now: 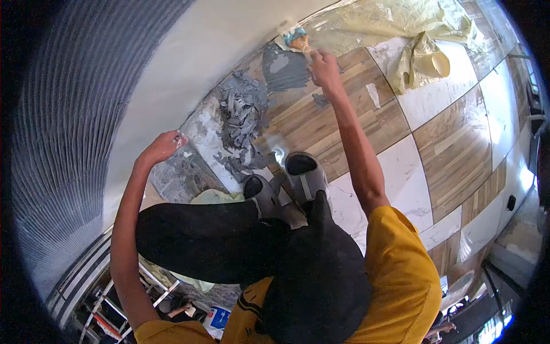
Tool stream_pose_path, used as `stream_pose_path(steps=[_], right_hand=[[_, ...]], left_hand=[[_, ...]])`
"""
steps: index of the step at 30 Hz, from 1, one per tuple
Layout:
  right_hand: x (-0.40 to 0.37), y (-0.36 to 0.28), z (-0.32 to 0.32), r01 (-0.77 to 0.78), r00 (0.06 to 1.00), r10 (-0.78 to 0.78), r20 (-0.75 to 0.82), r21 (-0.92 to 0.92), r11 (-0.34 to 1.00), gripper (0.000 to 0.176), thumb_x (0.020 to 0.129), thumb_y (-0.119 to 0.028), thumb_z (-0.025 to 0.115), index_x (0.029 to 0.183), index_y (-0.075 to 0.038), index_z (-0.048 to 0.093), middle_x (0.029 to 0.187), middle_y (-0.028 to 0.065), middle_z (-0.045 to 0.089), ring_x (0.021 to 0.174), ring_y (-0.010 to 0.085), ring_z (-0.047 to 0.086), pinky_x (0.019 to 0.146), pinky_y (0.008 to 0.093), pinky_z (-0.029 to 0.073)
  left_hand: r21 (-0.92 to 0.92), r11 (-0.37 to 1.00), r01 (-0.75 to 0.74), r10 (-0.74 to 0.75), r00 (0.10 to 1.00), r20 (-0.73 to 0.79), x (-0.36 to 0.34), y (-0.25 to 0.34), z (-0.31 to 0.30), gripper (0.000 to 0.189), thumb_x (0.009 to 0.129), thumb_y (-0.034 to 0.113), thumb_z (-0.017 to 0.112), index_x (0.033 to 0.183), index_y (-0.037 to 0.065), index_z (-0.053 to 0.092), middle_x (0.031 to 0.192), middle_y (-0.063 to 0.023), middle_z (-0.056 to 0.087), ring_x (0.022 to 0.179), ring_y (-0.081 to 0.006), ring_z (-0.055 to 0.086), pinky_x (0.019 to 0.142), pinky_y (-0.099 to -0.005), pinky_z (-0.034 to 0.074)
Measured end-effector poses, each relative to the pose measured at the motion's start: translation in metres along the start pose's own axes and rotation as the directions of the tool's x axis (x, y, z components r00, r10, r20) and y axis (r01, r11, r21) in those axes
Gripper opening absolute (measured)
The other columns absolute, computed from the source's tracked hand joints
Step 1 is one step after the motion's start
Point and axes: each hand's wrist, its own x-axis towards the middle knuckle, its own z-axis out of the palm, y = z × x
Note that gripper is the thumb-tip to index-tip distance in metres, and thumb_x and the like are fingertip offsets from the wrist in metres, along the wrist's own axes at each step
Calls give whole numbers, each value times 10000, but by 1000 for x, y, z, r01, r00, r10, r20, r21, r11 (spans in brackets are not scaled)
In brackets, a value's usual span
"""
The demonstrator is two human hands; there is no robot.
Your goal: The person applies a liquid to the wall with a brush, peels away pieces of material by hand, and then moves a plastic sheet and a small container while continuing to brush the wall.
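My right hand (324, 70) is wrapped round the wooden handle of a paintbrush (298, 40). Its blue-stained bristle end is at the foot of the pale wall (183, 63), beside a yellowish plastic sheet (366, 23). Just below the brush, a wet grey patch (286, 66) coats the wood-patterned floor. My left hand (162, 147) is low by the wall, its fingers curled and smeared with white; whatever they hold, if anything, cannot be made out. Between the hands lies a heap of grey scrapings (243, 112).
My shoes (306, 178) stand on floor tiles (372, 178) beside the scrapings. Crumpled plastic with a cream cup-like roll (432, 64) lies at upper right. Ridged dark panelling (86, 86) covers the wall at left. Behind me are a metal ladder-like frame (163, 295) and a blue-and-white container (216, 318).
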Motion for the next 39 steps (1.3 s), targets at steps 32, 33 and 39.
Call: stream_pose_path(steps=[32, 33, 39], right_hand=[[-63, -58, -36, -76, 997, 70, 34, 254, 964, 322, 976, -242, 523, 1085, 39, 636, 767, 69, 593, 732, 139, 579, 595, 299, 470], [-62, -56, -47, -170, 984, 176, 0, 250, 953, 303, 983, -260, 528, 1079, -1, 653, 759, 6, 569, 650, 96, 521, 551, 271, 438], [37, 34, -23, 20, 1000, -22, -2, -280, 960, 258, 982, -258, 526, 1048, -33, 632, 710, -18, 505, 541, 77, 484, 403, 243, 331]], left_hand=[[53, 998, -37, 40, 998, -47, -4, -4, -3, 395, 960, 344, 564, 1061, -29, 641, 1033, -225, 670, 1019, -352, 640, 897, -430, 481], [48, 998, -41, 43, 998, -47, -3, -9, 1, 395, 960, 344, 564, 1061, -29, 641, 1033, -225, 670, 1019, -352, 640, 897, -430, 481], [45, 999, 8, -8, 1000, -6, -2, -7, -2, 404, 958, 355, 569, 1063, -27, 646, 1028, -232, 670, 1006, -352, 644, 898, -429, 481]])
